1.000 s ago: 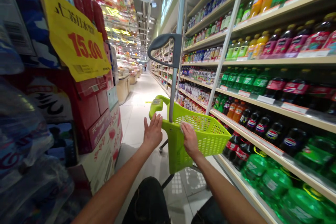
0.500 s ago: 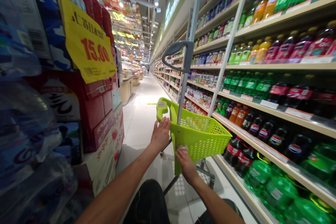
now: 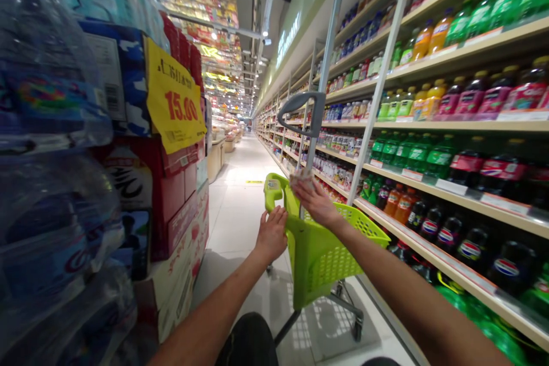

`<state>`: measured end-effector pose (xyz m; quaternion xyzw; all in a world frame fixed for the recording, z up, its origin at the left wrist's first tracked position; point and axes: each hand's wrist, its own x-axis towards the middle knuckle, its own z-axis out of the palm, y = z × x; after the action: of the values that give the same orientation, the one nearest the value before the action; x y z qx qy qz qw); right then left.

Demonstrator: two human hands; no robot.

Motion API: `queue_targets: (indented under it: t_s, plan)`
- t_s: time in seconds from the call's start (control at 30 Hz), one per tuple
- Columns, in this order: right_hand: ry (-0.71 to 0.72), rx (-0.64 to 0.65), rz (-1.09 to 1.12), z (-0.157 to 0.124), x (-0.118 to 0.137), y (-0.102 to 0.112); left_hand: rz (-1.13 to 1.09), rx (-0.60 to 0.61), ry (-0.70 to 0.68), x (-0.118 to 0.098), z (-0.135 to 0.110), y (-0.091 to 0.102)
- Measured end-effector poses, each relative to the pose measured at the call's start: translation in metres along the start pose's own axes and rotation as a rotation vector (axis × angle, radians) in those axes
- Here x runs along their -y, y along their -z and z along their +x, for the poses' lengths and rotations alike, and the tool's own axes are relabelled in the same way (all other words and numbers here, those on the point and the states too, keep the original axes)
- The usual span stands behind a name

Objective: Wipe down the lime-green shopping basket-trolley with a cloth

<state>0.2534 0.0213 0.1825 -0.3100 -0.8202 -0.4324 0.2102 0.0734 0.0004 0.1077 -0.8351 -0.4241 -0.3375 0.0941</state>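
Just ahead of us, we are resting our open left hand (image 3: pixel 271 235) on the near wall of the green basket (image 3: pixel 328 251) while our right hand (image 3: pixel 316 203), higher, is pinching a wipe (image 3: pixel 301 177) against its upright pole (image 3: pixel 326 68).

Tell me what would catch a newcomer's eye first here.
The lime-green basket cart in mid-aisle stands out first, with the left hand at its near corner and the right hand holding a crumpled pale cloth against its grey pole. Next comes the yellow 15.00 sign on the stacked cases at left, then the shelves of soda bottles along the right.
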Motion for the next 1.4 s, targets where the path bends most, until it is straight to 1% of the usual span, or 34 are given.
queue_targets:
  t_s: [0.1,0.13,0.17,0.2,0.23,0.33,0.37,0.4,0.43,0.47,0.5,0.57,0.6,0.63,0.67,0.7,0.8,0.87,0.93,1.03,1.1,1.17,1.27,1.33,1.4]
  plan:
    - [-0.203,-0.067,-0.082,0.041,-0.036,0.031,0.003,0.0,-0.001,-0.001,-0.001,-0.001]
    - [-0.235,-0.077,-0.085,0.049,-0.041,0.037,0.004,0.002,-0.008,-0.001,-0.002,-0.001]
    - [-0.249,-0.077,-0.076,0.051,-0.042,0.039,0.005,0.005,-0.02,-0.001,-0.002,-0.002]
    - [-0.237,-0.063,-0.058,0.047,-0.037,0.038,0.006,0.006,-0.035,-0.001,-0.003,-0.002]
    - [-0.197,-0.037,-0.033,0.036,-0.028,0.033,0.007,0.008,-0.049,-0.001,-0.004,-0.003]
    - [0.018,0.054,0.036,-0.01,0.007,0.011,0.008,0.008,-0.055,0.0,-0.005,-0.004]
    - [0.081,0.074,0.048,-0.023,0.015,0.006,0.006,0.007,-0.051,0.0,-0.005,-0.005]
    - [0.122,0.08,0.053,-0.029,0.019,0.002,0.006,0.006,-0.049,0.0,-0.006,-0.006]
    - [0.132,0.077,0.048,-0.03,0.018,0.002,0.008,0.005,-0.049,0.0,-0.006,-0.007]
    - [0.105,0.061,0.033,-0.025,0.013,0.005,0.014,0.003,-0.053,0.0,-0.006,-0.007]
    - [0.049,0.038,0.012,-0.016,0.006,0.009,0.023,0.002,-0.059,-0.001,-0.006,-0.008]
    - [-0.106,-0.011,-0.04,0.005,-0.01,0.018,0.043,0.0,-0.074,-0.002,-0.006,-0.009]
    - [-0.169,-0.024,-0.061,0.011,-0.014,0.021,0.05,0.0,-0.083,-0.002,-0.006,-0.009]
    - [-0.202,-0.022,-0.073,0.013,-0.015,0.021,0.052,-0.001,-0.09,-0.003,-0.007,-0.009]
    - [-0.199,-0.002,-0.073,0.009,-0.012,0.018,0.05,-0.003,-0.093,-0.003,-0.008,-0.009]
    - [-0.161,0.028,-0.064,0.001,-0.005,0.014,0.046,-0.005,-0.093,-0.004,-0.008,-0.009]
    - [0.021,0.111,-0.012,-0.038,0.022,-0.004,0.029,-0.008,-0.1,-0.004,-0.01,-0.009]
    - [0.081,0.13,-0.009,-0.052,0.028,-0.008,0.015,-0.006,-0.114,-0.005,-0.011,-0.01]
    - [0.059,0.12,-0.032,-0.047,0.021,-0.004,-0.001,-0.01,-0.11,-0.006,-0.011,-0.011]
    - [-0.113,0.06,-0.063,-0.021,0.003,0.007,-0.03,-0.026,-0.083,-0.009,-0.011,-0.012]
    - [-0.205,0.034,-0.041,-0.016,0.003,0.006,-0.057,-0.035,-0.086,-0.009,-0.013,-0.013]
    - [-0.199,0.041,0.031,-0.029,0.017,-0.002,-0.085,-0.05,-0.096,-0.009,-0.014,-0.013]
    - [-0.129,0.077,0.159,-0.058,0.042,-0.013,-0.117,-0.073,-0.102,-0.008,-0.017,-0.013]
    - [-0.118,0.095,0.191,-0.064,0.046,-0.013,-0.121,-0.087,-0.096,-0.009,-0.016,-0.014]
    - [-0.169,0.086,0.172,-0.055,0.037,-0.008,-0.115,-0.102,-0.076,-0.01,-0.015,-0.015]
